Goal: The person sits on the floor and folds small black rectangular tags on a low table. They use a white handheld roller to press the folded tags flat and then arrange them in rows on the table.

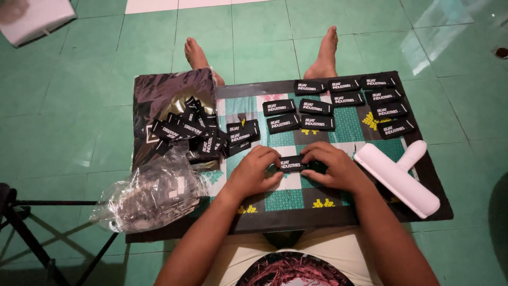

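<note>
Your left hand (253, 172) and right hand (332, 167) meet over one black rectangular label (291, 164) with white print, lying flat near the front middle of the checked green mat (280, 198). Left fingers are curled, tips pinching the label's left end; right fingers are bent over its right end, pressing it down onto the mat, so both hands grasp the same label. The mat sits on a dark board (296, 220) across your lap, your bare feet showing beyond its far edge on the green tiled floor (69, 106). Beyond your hands, finished-looking labels lie in neat rows (338, 103) across the mat's far half, flat and mostly apart from each other, the right-hand column running down toward the board's edge. To your left a loose heap of the same labels (198, 130) overlaps, some tilted, resting partly on a shiny dark sheet (164, 92). Just in front of that heap lies a crumpled clear plastic bag (151, 196), hanging over the board's left edge; contents too blurred to tell. To your right a white T-shaped handled tool (397, 177) lies diagonally on the mat, near your right wrist but not touching it. A black stand's legs (32, 233) show at the lower left.
</note>
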